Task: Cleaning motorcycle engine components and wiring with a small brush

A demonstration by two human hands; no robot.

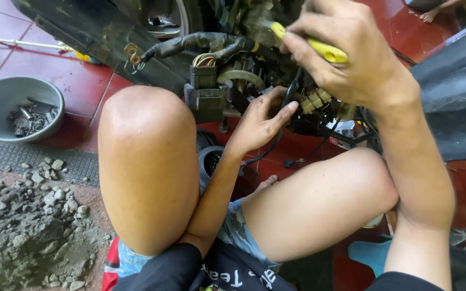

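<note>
At the far left we see a grey bowl standing on the red tiled floor, with a heap of small metal parts lying in it. Below the bowl a dark ridged mat runs along the tiles, and below that lies loose gravel and dirt.

Moving right, we find our two bare knees drawn up, and between them our left hand reaches forward into the exposed machinery. Its grip is partly spread: the fingers lie stretched against a bundle of cables and small tan connectors, touching them rather than pinching anything we can make out. Just left of that hand sits a black plastic connector block with coloured wires running into its top, and a thick black sheathed cable passes above it.

Further right and higher, our right hand has its grip pressed together around a yellow-handled tool; the handle shows between the fingers, and its working end points left into the machinery, where we cannot tell what it meets. At the far right lies a dark grey ribbed panel.
</note>
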